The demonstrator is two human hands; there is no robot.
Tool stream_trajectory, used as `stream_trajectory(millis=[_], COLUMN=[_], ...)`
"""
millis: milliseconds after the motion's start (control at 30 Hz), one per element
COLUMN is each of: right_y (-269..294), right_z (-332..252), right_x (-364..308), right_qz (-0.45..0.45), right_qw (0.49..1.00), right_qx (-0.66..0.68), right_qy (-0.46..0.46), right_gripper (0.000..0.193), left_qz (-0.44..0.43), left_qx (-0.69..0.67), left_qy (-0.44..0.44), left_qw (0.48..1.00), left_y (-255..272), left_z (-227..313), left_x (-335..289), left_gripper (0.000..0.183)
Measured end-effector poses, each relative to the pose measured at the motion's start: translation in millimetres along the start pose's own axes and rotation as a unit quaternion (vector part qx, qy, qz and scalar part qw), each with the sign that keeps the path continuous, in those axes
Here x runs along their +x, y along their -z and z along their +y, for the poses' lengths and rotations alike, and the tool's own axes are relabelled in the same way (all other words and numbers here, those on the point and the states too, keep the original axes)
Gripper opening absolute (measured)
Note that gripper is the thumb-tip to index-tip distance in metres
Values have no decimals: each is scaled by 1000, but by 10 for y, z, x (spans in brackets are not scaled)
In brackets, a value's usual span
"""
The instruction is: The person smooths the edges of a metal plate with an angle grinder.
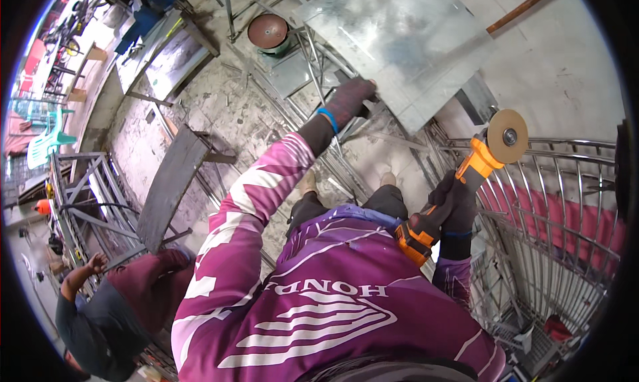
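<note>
My right hand point(452, 205), in a dark glove, is wrapped round the body of an orange and black cordless angle grinder point(478, 159). The grinder's tan cutting disc point(499, 142) points up and away from me, clear of any surface. My left hand point(351, 97), also gloved and with a blue band at the wrist, is closed at the near left edge of a large shiny metal sheet point(399, 39). Its fingertips are partly hidden there. The sheet lies raised above the floor, over metal tubes and a frame.
Bent metal-bar racks point(552, 176) stand close at my right. A round brown disc point(267, 31) rests on a container beyond my left hand. A dark plank bench point(174, 182) stands left, near another person point(120, 309). Long metal tubes point(293, 116) lie across the floor by my feet.
</note>
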State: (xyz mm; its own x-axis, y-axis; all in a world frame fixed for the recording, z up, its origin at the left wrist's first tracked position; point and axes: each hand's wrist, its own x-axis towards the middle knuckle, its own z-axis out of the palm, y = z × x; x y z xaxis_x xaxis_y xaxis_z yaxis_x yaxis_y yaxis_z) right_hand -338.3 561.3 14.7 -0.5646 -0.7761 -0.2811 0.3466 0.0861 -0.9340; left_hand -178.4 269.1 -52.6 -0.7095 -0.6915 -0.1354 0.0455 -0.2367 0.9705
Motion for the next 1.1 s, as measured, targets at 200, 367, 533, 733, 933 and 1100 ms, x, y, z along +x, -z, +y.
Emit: stream_trajectory(millis=[200,367,533,733,933,1100], right_y=[-613,-756,-1226,-1794,-2197,-2365], right_z=[113,282,372,625,808,1062], right_x=[-519,-570,-221,-87,-373,-455], right_qz=[29,32,73,-115,-227,-149], right_qw=[998,998,966,915,926,910], right_qx=[59,6,-211,-268,-198,-367], right_qy=[19,48,128,278,226,120], right_gripper=[29,44,17,43,50,70], left_qz=[-109,-261,-275,-132,-29,-49], left_qx=[63,304,186,251,213,197], left_qy=[78,-294,3,36,12,-107], left_qw=[989,868,943,958,977,973], left_y=[206,-12,-137,95,242,436], left_z=[-74,-19,215,201,-263,-689], left_x=[-462,-1340,-1826,-2036,-2404,-2625], left_gripper=[33,38,63,71,60,57])
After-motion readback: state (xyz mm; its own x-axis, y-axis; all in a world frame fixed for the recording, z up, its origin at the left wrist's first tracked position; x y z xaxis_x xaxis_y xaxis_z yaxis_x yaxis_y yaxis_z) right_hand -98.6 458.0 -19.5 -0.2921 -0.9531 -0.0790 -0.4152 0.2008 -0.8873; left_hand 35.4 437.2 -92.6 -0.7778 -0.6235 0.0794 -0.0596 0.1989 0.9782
